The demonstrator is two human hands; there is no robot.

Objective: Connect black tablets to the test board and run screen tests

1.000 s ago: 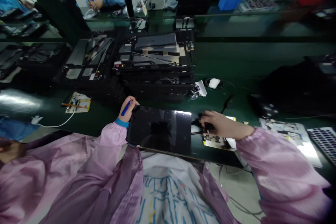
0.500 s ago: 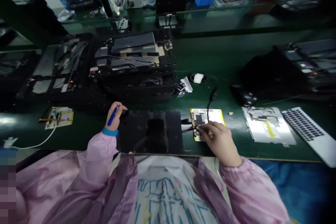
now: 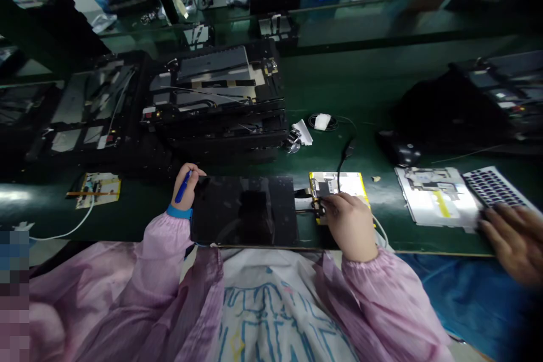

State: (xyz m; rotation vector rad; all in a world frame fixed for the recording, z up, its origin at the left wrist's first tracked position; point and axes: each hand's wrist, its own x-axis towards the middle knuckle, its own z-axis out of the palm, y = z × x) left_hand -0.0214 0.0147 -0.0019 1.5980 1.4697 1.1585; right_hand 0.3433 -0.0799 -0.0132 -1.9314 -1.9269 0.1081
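Observation:
My left hand (image 3: 185, 189) is closed around a slim blue tool (image 3: 183, 186), possibly a pen or pry tool, by the upper left corner of a dark screen panel (image 3: 237, 209). The panel lies flat at the table's front edge. Short flat cables (image 3: 302, 202) link its right side to a yellow-edged battery and circuit board assembly (image 3: 350, 181). My right hand (image 3: 350, 223) bends over that assembly with fingertips pinched at the cable end; what they hold is hidden. A black cable (image 3: 343, 164) runs onto the board from above, and a white cable (image 3: 382, 229) shows beside my right wrist.
Stacks of black tablet housings (image 3: 216, 107) stand behind the panel. A black mouse (image 3: 399, 149), a silver plate with parts (image 3: 441, 198) and a keyboard (image 3: 496, 186) lie to the right. Another person's hand (image 3: 513, 240) reaches over the keyboard. Another board (image 3: 99, 189) sits left.
Another person's hand has come in at the right over the keyboard. My right hand has shifted slightly left, and a white cable now shows beside it. My left hand stays in place.

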